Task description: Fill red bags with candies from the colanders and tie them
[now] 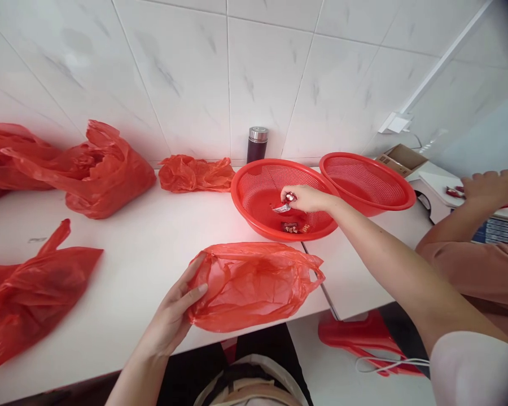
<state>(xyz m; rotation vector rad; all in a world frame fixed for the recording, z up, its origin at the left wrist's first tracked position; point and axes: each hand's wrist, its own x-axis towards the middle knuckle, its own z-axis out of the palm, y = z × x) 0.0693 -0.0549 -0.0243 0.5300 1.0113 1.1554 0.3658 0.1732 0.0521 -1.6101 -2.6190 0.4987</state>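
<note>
My left hand (182, 304) grips the left rim of a red plastic bag (245, 293), thumb inside and fingers outside. The bag's mouth gapes toward me, and nothing shows inside it. Over the near red perforated basket (258, 197), my right hand (302, 198) is closed on small wrapped packets (284, 207), red and silvery white. How many it holds I cannot tell. On the basket's floor lie a dark printed packet (289, 227) and a yellowish one beside it.
Behind on the right stands a second red basket (366, 177), near a cardboard box (400, 160). A dark flask (257, 144) is by the tiled wall. Filled red bags (105, 175) and a crumpled one (197, 173) lie leftward. A co-worker's hand (489, 189) is at far right.
</note>
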